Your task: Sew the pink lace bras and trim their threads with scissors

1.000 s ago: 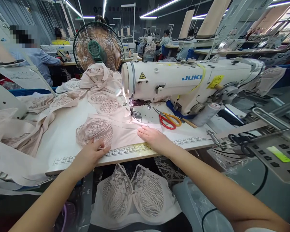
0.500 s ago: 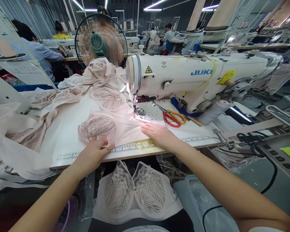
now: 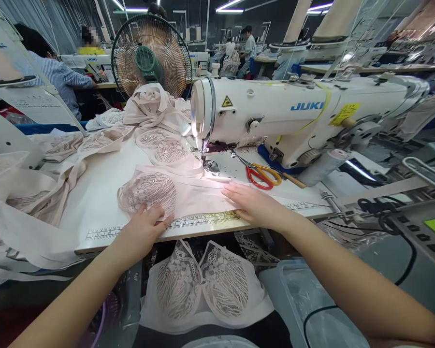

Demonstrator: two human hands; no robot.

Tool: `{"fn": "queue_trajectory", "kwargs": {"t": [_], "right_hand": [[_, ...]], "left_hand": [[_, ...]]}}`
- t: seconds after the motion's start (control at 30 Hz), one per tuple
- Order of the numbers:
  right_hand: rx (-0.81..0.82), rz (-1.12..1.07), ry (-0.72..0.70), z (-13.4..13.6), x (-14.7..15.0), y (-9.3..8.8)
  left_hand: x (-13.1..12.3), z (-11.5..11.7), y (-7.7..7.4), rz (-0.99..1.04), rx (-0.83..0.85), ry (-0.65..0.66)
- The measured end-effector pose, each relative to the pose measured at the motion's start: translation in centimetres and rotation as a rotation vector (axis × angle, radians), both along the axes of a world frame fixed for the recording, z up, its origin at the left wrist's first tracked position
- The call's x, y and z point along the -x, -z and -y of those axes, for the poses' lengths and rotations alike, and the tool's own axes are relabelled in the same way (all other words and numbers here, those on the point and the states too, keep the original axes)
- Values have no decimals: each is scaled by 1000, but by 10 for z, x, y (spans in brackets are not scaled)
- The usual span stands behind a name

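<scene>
A pale pink lace bra point(image 3: 199, 194) lies on the white sewing table, one cup to the left and its wing stretched right. My left hand point(image 3: 145, 231) rests at the lower edge of the lace cup point(image 3: 150, 188), thumb and fingers apart. Flat on the wing's right end lies my right hand point(image 3: 252, 205), fingers stretched out. Just beyond the wing is the presser foot point(image 3: 210, 166) of a white sewing machine point(image 3: 268, 108). A measuring tape point(image 3: 192, 222) runs along the table's front edge, partly under the bra.
Scissors point(image 3: 263, 176) with red and orange handles lie right of the needle. More bras point(image 3: 148, 106) are heaped behind and to the left. Another lace bra point(image 3: 203, 290) hangs below the table edge. A green fan point(image 3: 147, 58) and co-workers are farther back.
My right hand has slid a little to the right along the wing, which now lies more spread out. My left hand stays at the cup. The view has shifted slightly.
</scene>
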State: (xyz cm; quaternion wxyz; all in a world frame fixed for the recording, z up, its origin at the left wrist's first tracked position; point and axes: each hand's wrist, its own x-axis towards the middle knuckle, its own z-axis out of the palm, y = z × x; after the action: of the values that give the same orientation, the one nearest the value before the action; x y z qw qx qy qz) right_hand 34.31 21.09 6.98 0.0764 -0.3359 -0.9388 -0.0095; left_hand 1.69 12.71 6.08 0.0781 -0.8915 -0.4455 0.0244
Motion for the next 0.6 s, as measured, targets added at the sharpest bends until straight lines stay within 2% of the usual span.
{"fn": "queue_trajectory", "kwargs": {"t": [0.13, 0.23, 0.3, 0.4, 0.53, 0.6], "right_hand": [[51, 25, 26, 9, -13, -17], [105, -16, 126, 14, -16, -24], [186, -64, 165, 15, -15, -24], [315, -164, 139, 9, -16, -19], [328, -269, 166, -5, -19, -11], [325, -292, 184, -10, -21, -8]], "left_hand": [[-2, 2, -1, -9, -24, -11], [1, 1, 2, 25, -56, -9], [6, -1, 7, 40, -75, 12], [15, -9, 19, 36, -109, 52], [24, -18, 32, 69, -176, 90], [30, -23, 35, 80, -135, 93]]}}
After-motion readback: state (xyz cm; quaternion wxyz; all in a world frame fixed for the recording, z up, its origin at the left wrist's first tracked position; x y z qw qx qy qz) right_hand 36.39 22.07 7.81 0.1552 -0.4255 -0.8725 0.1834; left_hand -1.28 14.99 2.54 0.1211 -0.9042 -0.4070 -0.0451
